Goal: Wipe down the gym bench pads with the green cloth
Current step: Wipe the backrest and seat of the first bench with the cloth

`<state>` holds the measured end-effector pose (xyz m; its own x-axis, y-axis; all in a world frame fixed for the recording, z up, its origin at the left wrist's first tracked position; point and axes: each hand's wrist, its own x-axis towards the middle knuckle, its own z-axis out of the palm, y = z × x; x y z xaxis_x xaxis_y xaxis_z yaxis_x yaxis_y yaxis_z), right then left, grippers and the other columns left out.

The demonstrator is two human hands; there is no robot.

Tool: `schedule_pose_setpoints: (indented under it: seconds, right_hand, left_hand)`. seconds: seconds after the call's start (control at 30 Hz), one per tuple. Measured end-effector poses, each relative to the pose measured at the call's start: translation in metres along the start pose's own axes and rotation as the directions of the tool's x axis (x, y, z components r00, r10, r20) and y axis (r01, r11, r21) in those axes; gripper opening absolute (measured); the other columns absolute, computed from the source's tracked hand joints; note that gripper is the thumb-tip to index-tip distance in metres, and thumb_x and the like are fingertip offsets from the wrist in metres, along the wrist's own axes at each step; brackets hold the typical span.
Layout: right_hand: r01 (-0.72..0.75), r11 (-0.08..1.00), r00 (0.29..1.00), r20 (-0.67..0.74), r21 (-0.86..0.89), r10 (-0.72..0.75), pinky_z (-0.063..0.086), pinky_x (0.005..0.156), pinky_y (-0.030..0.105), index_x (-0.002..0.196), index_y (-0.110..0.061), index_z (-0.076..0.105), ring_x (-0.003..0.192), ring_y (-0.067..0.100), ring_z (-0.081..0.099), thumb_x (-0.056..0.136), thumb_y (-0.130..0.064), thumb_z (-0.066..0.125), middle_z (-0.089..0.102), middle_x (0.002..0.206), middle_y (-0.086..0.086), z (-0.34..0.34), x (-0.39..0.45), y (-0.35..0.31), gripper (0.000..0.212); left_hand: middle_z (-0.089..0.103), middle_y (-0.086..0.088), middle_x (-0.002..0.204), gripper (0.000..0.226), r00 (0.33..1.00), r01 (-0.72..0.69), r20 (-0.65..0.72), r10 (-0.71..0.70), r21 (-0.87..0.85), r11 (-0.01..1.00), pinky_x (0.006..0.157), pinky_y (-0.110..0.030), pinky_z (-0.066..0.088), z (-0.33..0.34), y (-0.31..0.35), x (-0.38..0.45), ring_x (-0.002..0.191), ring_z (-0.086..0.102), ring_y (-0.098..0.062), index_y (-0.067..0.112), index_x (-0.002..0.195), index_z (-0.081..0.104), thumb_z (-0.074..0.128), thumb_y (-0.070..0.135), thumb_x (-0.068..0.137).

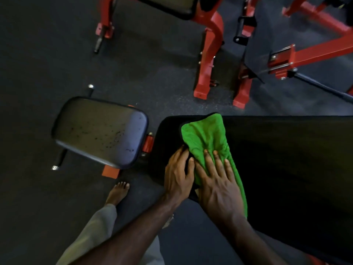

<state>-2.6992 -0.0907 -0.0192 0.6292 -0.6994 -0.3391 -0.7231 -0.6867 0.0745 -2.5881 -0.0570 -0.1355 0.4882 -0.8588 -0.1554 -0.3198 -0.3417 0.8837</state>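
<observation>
A green cloth [207, 138] lies spread on the left end of the long black bench pad [286, 159]. My right hand [217, 186] presses flat on the cloth with straight fingers. Just left of it, my left hand [178, 176] rests on the pad at the cloth's edge, its fingers bent toward the cloth; whether they pinch it is hard to tell. A smaller seat pad [99, 131], dark and scuffed with specks, sits to the left across a red hinge bracket [148, 143].
Red steel frames [209, 60] of other machines stand on the dark rubber floor [47, 54] behind the bench, with another black pad [172, 5] at the top. My bare foot [117, 193] stands beside the bench base, below the seat pad.
</observation>
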Motion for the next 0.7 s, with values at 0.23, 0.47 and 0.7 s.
schedule_pose_setpoints:
  seconds: [0.23, 0.47, 0.7]
  right_hand:
    - [0.097, 0.995, 0.995, 0.037, 0.035, -0.098, 0.015, 0.123, 0.053, 0.152, -0.020, 0.051, 0.154, 0.038, 0.029, 0.089, -0.031, 0.060, 0.034, 0.165, 0.019, 0.052, 0.048, -0.055, 0.064]
    - [0.114, 0.992, 0.991, 0.058, 0.053, -0.117, 0.018, 0.120, 0.054, 0.143, -0.014, 0.059, 0.147, 0.041, 0.041, 0.094, -0.028, 0.037, 0.047, 0.155, 0.023, 0.113, 0.096, -0.113, 0.056]
    - [-0.100, 0.952, 0.993, 0.089, 0.288, 0.078, 0.048, 0.110, 0.057, 0.137, -0.010, 0.065, 0.131, 0.039, 0.060, 0.092, -0.031, 0.045, 0.062, 0.140, 0.022, 0.139, 0.145, -0.151, 0.054]
  left_hand:
    - [0.052, -0.009, 0.152, 0.053, 0.985, 0.174, 0.003, -0.174, 0.017, 0.985, 0.112, -0.046, 0.043, -0.013, -0.086, -0.003, 0.139, 0.050, -0.024, 0.015, 0.145, 0.057, 0.032, 0.042, 0.107]
    - [0.061, -0.012, 0.142, 0.046, 0.954, 0.293, 0.053, -0.294, 0.029, 0.956, 0.113, -0.040, 0.045, -0.040, -0.158, 0.014, 0.131, 0.057, -0.025, 0.010, 0.140, 0.061, 0.042, 0.030, 0.104]
    - [0.062, 0.000, 0.144, 0.050, 0.952, 0.239, 0.184, -0.244, 0.049, 0.970, 0.116, -0.032, 0.040, -0.099, -0.174, 0.058, 0.133, 0.056, -0.016, 0.029, 0.148, 0.056, 0.048, 0.029, 0.099]
